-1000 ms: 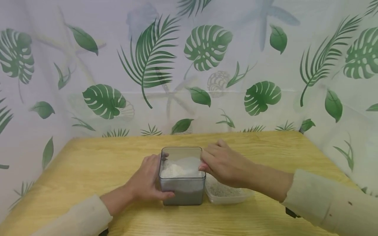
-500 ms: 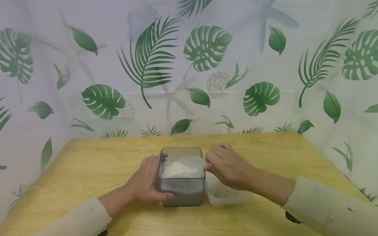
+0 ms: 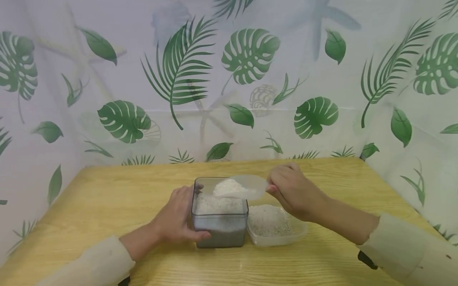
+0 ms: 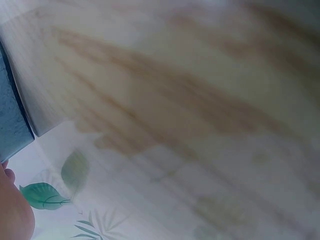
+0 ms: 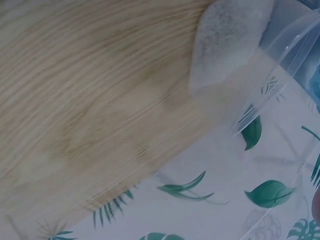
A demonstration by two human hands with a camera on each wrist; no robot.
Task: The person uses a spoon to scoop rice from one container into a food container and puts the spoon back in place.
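Location: probably a makeshift recording booth, not a kitchen. A wooden counter [image 3: 107,198] is enclosed from 9 through 12 to 3 o'clock by a leaf-print curtain [image 3: 250,79].

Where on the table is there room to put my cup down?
Bare wood lies on the table left of the left hand, behind the grey tub up to the leafy curtain, and along the near edge. The middle is crowded: tub, shallow tray, right hand with scoop.
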